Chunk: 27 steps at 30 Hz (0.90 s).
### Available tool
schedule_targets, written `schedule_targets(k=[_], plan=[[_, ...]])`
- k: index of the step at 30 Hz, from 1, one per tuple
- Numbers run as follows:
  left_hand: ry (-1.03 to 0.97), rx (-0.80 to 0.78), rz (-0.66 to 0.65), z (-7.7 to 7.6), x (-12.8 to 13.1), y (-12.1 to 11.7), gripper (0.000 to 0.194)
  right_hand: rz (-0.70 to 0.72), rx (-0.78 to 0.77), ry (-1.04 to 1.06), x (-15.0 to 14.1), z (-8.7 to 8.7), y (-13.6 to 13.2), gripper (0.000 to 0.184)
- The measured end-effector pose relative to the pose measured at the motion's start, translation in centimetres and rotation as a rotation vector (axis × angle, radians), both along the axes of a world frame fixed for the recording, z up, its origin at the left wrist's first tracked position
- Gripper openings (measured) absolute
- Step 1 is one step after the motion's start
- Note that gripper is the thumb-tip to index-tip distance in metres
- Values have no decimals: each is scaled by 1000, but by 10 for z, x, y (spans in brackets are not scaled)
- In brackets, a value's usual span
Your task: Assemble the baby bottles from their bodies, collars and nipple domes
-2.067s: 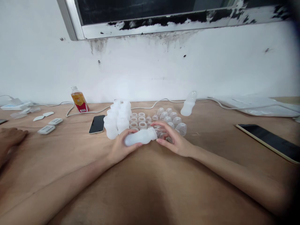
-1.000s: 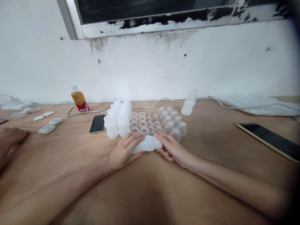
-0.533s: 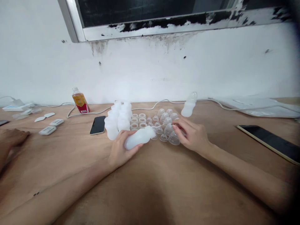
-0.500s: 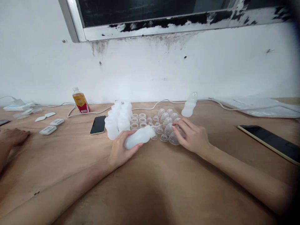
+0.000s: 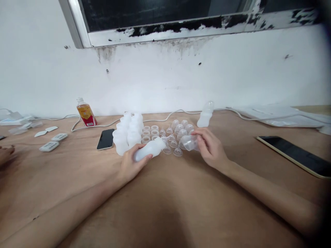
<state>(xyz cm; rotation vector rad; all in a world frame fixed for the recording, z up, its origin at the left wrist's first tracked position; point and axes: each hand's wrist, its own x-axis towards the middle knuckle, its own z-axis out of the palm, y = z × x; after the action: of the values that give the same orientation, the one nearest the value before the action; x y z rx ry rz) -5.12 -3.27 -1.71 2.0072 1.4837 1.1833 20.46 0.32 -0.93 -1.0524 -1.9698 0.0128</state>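
Observation:
My left hand [image 5: 133, 163] is wrapped round a white baby bottle [image 5: 150, 150], tilted with its neck up to the right. A clear nipple seems to be at its mouth, though it blurs into those behind. In my right hand [image 5: 210, 148] a clear dome cap [image 5: 190, 142] lies on its side, its rounded end toward the bottle. Several clear caps [image 5: 178, 128] stand in rows behind that hand. Between the hands sit small clear nipples [image 5: 178, 152] and white collar rings [image 5: 146, 133]. White bottles [image 5: 121, 141] stand close together behind my left hand.
A capped bottle [image 5: 205, 117] stands near the wall, by a white cable [image 5: 178, 111]. Phones lie left [image 5: 106, 139] and right [image 5: 294, 155]. A drink bottle [image 5: 86, 113] and small white devices [image 5: 49, 146] are farther left. Another person's hand [image 5: 5, 154] rests at the left edge.
My right hand has lifted a dome cap from the front of its rows and turned it on its side. My left hand still holds the bottle. The other person's hand has shifted left in view.

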Motion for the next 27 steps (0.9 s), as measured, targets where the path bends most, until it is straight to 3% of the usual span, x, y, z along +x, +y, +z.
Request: schedule_targets(k=[3,6,17,22,27], plan=[[5,-1,-22,1,0,0,32,142,-270,343,-6,-8,-1,22],[15,1,-20,1,0,0,33,196,-404,446,-15,-18,-3,23],[50,-18,-20,1,0,1,32,174,-393,385,-19,-21,-3,24],[57,-34,-44,-1,0,1,33,250,-427,422,-21,-21,-4,24],[52,-37,-63,0,1,1,34,304,-352,403,-23,-21,-4,24]])
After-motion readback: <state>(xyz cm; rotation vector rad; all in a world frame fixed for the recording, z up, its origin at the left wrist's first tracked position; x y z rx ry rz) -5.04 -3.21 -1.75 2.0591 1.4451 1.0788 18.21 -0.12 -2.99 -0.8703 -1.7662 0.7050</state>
